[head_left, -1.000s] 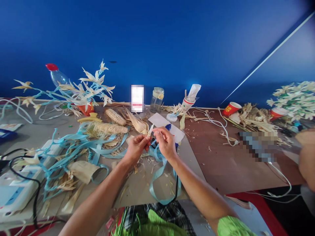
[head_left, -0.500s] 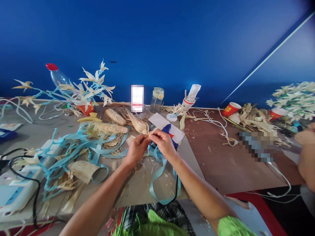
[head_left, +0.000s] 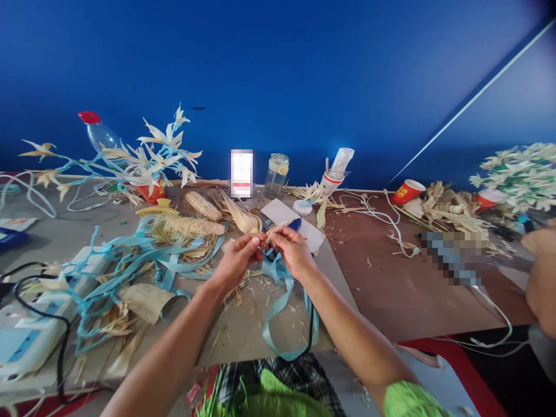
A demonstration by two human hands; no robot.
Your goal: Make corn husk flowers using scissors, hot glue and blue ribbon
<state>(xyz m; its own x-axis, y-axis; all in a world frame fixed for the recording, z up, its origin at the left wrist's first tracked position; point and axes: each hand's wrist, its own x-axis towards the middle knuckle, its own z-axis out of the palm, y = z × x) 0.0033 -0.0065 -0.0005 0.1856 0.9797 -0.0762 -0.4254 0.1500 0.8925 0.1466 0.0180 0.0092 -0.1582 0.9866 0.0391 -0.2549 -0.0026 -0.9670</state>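
No readable text. Yellow print on red cup, well right of my right hand, illegible.

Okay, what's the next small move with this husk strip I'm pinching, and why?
Probably wind the light blue ribbon once around the thin pale corn-husk strip: left hand and right hand both pinch it, and the ribbon hangs loose just beneath them.

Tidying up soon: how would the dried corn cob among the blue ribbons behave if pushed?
The dried pale-yellow corn cob lies on its round side, so it would likely roll. Dried out, it probably feels light. The pale blue ribbons touching it might drag along.
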